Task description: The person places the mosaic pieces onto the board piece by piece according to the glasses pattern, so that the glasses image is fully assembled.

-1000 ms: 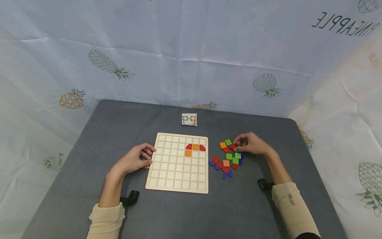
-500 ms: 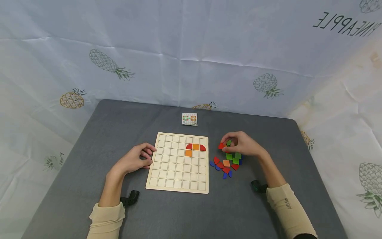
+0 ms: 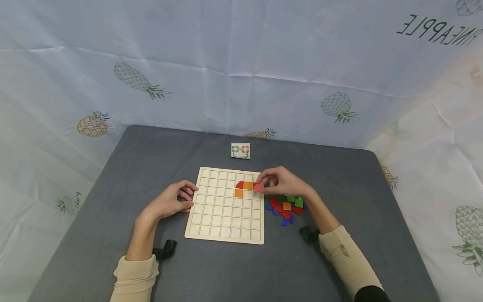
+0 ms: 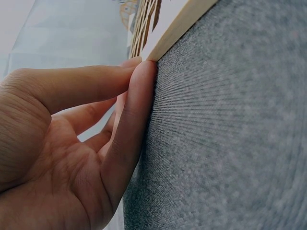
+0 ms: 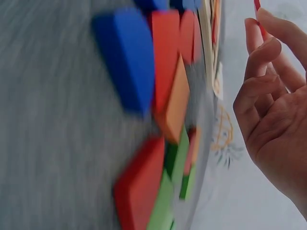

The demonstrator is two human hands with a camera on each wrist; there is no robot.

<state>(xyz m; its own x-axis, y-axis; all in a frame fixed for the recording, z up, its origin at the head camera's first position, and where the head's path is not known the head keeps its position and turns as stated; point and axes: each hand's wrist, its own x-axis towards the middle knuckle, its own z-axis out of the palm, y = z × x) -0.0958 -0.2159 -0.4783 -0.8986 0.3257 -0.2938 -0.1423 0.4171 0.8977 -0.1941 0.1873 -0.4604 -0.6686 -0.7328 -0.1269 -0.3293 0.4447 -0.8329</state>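
Observation:
A pale wooden grid board [image 3: 224, 209] lies on the dark table. On it sit a red curved piece [image 3: 239, 185] and two orange squares, one orange square [image 3: 247, 185] beside it and another orange square [image 3: 239, 193] below. My left hand [image 3: 171, 200] holds the board's left edge; the left wrist view shows thumb and finger meeting at the edge of the board [image 4: 168, 36]. Over the board's upper right, my right hand [image 3: 283, 182] pinches a red piece [image 3: 258, 188] between thumb and fingers. That piece appears edge-on [image 5: 259, 19] in the right wrist view and partly covers another red piece.
Right of the board lies a loose pile of flat pieces: red pieces [image 3: 286, 214], blue pieces [image 3: 284, 222], green squares [image 3: 298, 202] and an orange square [image 3: 287, 206]. A small pattern card [image 3: 240, 151] lies beyond the board. Pineapple-print cloth [image 3: 226, 84] hangs behind the table.
My right hand has moved left from the pile to the board's upper right, carrying a red piece. The left hand has stayed at the board's left edge.

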